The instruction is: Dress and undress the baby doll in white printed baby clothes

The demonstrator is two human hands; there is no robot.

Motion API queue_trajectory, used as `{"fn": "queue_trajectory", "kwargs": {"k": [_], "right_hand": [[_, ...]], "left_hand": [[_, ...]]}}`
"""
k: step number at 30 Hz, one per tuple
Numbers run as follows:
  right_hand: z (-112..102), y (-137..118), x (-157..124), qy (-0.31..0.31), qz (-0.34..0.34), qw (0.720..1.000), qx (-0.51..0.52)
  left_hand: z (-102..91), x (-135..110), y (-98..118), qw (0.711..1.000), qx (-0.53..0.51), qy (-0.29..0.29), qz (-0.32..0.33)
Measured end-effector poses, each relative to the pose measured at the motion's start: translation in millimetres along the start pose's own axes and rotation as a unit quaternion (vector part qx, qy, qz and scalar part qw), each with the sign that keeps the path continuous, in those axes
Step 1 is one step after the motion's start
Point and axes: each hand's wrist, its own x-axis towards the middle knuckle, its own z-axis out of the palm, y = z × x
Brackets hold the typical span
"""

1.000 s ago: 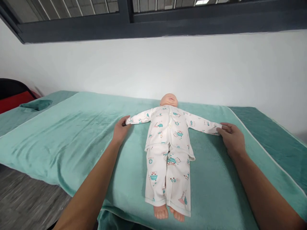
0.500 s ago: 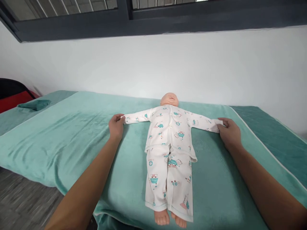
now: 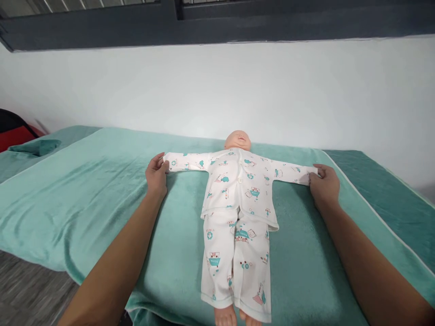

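A baby doll (image 3: pixel 237 140) lies on its back, its bald head toward the wall and its bare feet toward me. It wears a white printed pajama top (image 3: pixel 231 185), fastened down the front, and matching pajama pants (image 3: pixel 217 258). My left hand (image 3: pixel 157 175) pinches the cuff of the sleeve on the left. On the other side, my right hand (image 3: pixel 324 184) grips the cuff of the right sleeve between thumb and fingers. Both sleeves are stretched out sideways and nearly straight. The doll's hands are not visible inside the sleeves.
A green plush blanket (image 3: pixel 102 181) covers the surface under the doll, with a darker green cover (image 3: pixel 384 190) at the right. Behind stands a white wall (image 3: pixel 217 90) below a dark window frame (image 3: pixel 238 27). A red and black item (image 3: pixel 15 133) is at the far left.
My hands have moved farther apart, drawing both sleeves out longer and straighter. The left hand has gone slightly up and outward. The camera view has shifted a little.
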Motion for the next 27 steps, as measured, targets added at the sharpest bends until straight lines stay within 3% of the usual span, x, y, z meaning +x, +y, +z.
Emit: {"fn": "queue_trajectory", "kwargs": {"k": [8,15,18,21,23,27], "right_hand": [[-1,-2,-3,0.001,-0.010,0.999,-0.052],[0,-2,-3,-0.007,-0.042,0.986,-0.161],[0,-5,-11,-0.008,-0.110,0.976,-0.189],[1,-2,-18,-0.070,-0.196,0.953,-0.220],[-1,1,-20,-0.099,-0.197,0.947,-0.232],[-11,-7,-40,-0.071,-0.208,0.952,-0.212]], "left_hand": [[-0.7,1,-7,1.000,0.007,-0.026,0.007],[-7.3,-1,-15,0.960,0.278,-0.028,0.005],[-10.5,-6,-11,0.947,0.319,-0.032,0.014],[-12.6,-12,-5,0.937,0.347,-0.038,0.037],[-14.0,-19,0,0.932,0.355,-0.038,0.058],[-18.4,-47,17,0.923,0.369,-0.029,0.100]]}}
